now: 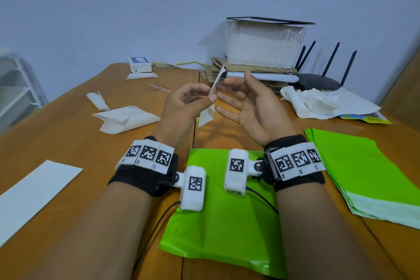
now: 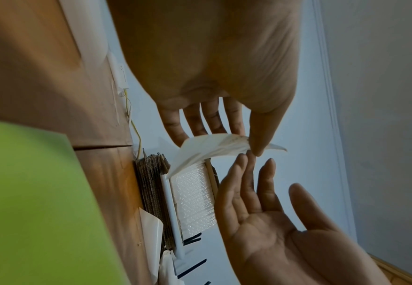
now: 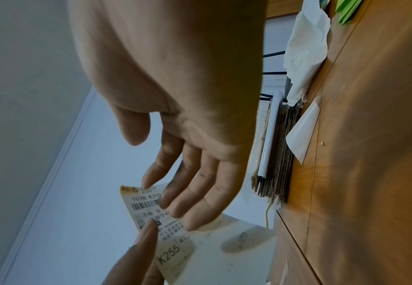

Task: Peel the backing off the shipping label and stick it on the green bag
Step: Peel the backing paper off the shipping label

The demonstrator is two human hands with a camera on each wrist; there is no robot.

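A white shipping label (image 1: 213, 91) is held upright in the air above the wooden table. My left hand (image 1: 210, 94) pinches it between thumb and forefinger. In the right wrist view the label (image 3: 173, 248) shows its printed face with a barcode and "K255", and a pale glossy part (image 3: 239, 244) extends beside it. My right hand (image 1: 231, 88) is open, palm toward the label, with straight fingertips (image 3: 165, 200) at its upper edge. The left wrist view shows the label (image 2: 212, 148) bent between both hands. A green bag (image 1: 227, 223) lies flat on the table under my wrists.
A stack of green bags (image 1: 363, 166) lies at the right. Loose white sheets (image 1: 127, 118) and a long white sheet (image 1: 34, 193) lie at the left. At the back stand cardboard with bubble wrap (image 1: 263, 48), a black router (image 1: 318, 82), crumpled white paper (image 1: 322, 102) and a small white box (image 1: 139, 65).
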